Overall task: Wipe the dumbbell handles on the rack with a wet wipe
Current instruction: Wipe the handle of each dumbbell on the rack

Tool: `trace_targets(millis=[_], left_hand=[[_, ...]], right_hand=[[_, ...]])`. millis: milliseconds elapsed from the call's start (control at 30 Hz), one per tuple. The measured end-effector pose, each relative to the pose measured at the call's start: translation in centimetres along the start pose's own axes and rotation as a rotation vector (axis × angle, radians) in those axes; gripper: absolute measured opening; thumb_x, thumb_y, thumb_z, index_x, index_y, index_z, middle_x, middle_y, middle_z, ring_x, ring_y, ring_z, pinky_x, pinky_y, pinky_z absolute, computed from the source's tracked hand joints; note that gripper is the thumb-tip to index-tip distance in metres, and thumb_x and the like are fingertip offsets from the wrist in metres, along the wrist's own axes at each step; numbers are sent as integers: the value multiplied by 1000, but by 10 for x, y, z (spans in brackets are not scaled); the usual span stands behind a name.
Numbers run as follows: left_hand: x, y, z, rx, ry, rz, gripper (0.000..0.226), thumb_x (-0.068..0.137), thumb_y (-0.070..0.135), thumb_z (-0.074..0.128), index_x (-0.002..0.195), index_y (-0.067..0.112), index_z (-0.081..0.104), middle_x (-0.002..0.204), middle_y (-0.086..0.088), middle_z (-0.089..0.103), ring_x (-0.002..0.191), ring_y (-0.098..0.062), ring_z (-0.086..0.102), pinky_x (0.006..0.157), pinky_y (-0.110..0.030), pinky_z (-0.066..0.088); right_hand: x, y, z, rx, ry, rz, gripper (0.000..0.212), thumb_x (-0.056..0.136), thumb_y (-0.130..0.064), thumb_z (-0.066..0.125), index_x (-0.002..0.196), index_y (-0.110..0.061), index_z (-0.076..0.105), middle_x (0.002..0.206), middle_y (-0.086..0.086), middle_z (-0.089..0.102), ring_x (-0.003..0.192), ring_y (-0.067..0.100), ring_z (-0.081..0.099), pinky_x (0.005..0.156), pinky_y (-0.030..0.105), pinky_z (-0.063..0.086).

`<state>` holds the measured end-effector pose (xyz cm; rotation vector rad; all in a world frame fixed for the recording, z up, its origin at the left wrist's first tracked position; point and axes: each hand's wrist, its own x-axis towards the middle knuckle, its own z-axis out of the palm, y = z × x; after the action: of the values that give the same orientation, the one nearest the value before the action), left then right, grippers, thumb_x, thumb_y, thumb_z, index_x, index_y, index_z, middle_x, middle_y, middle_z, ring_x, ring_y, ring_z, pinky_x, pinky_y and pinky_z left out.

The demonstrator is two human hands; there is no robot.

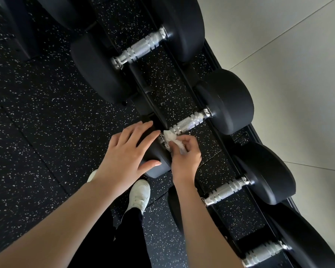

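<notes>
Nearest me, at 6 o'clock, I see one white shoe (139, 195) on the speckled floor (46, 113), with a second shoe partly hidden under my left forearm. At 5 o'clock a dumbbell handle (264, 253) lies blurred near the frame edge, and just beyond it another handle (225, 191) sits on the rack (238, 171) with its black head at 3 o'clock of it.

My left hand (128, 153) is near the centre, fingers spread and resting flat over the near head (155, 163) of the middle dumbbell. Just at 3 o'clock of it, my right hand (185, 154) has its fingers curled, pinching the wipe (171, 139). The crumpled white wipe touches the near end of the middle handle (190, 122), where it meets the head under my left hand. That knurled handle runs away toward 2 o'clock to its far head (230, 101).

Farther out, at 12 o'clock, a larger dumbbell's handle (141, 48) spans the rack between two big black heads. A pale tiled floor (288, 55) lies at 2 o'clock beyond the rack.
</notes>
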<state>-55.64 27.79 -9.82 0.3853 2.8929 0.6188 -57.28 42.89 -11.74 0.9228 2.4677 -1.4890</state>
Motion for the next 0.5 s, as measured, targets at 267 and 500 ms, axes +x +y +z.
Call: trace_targets(millis=[267, 500], left_hand=[[0, 0, 0, -6, -10, -2, 67, 77, 51, 60, 136, 20, 48, 144, -3, 42, 129, -26, 41, 91, -45, 41], [0, 1, -1, -1, -18, -10, 68, 77, 50, 61, 136, 19, 49, 144, -3, 42, 129, -26, 41, 90, -47, 42]], right_hand=[[8, -2, 1, 61, 117, -14, 23, 78, -6, 71, 80, -27, 61, 98, -12, 53, 100, 17, 58, 78, 18, 51], [4, -7, 2, -8, 148, 41, 13, 80, -10, 70, 86, -20, 65, 99, 2, 54, 76, 6, 52, 62, 6, 43]])
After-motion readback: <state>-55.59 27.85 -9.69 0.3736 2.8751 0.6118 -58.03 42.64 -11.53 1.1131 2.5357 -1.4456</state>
